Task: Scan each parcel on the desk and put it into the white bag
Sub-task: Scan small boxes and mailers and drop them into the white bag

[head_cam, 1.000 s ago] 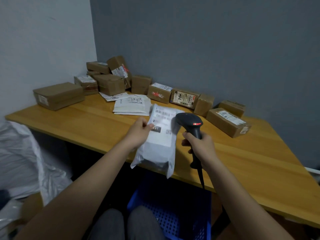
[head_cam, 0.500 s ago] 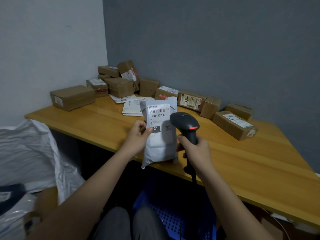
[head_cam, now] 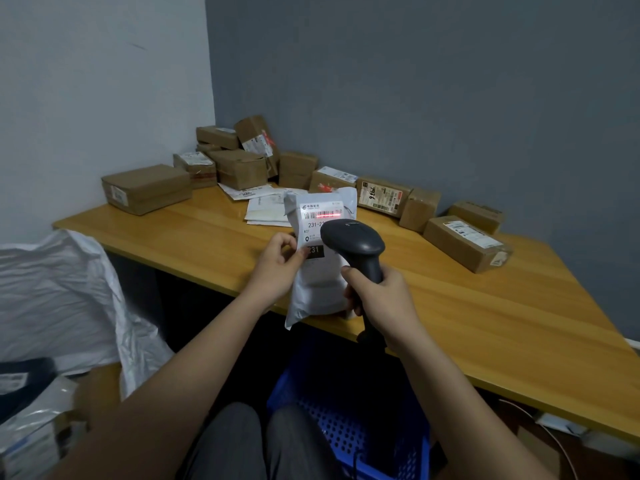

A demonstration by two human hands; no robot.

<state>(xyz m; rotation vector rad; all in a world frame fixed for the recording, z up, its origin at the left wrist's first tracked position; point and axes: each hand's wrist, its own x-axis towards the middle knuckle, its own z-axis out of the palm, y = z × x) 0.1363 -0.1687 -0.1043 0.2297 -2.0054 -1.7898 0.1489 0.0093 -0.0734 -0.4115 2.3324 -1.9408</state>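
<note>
Scanning is the step in hand, judging from the red line lying across the barcode at the top of the white parcel. The left hand pinches the parcel's left edge, thumb on the label face, and holds it upright over the near edge of the tabletop. The right hand is wrapped round the grip of the black scanner, whose head sits just in front of the parcel's label and hides part of the printed number. The likeliest fault is a failed read: the soft mailer is held only by one edge, so it could sag or curl and bend the barcode away from the beam, and the scanner head sits close enough to drift off the code. A loose pinch could also let the parcel slip down past the tabletop edge toward the blue crate below the parcel, rather than into the white bag, which stands well left of the parcel. Many brown boxes beyond the parcel look untouched, so a missed scan could go unnoticed among them.
</note>
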